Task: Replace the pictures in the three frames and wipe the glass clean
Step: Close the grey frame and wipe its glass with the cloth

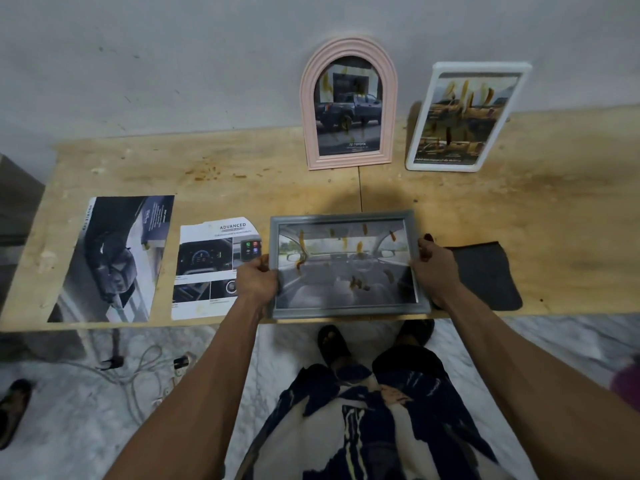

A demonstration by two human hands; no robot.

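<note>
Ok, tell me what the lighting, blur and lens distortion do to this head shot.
Head view: dim, flat light; a soft shadow darkens the table behind the grey frame; the wide lens bows the table edge and tilts the white frame; the bottom right corner is smeared; orange smudges on the glass stay readable.

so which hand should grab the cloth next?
Right, probably. The right hand grips the grey frame's edge directly beside the dark cloth. The left hand holds the opposite edge, by the printed sheets, and could steady the frame.
</note>
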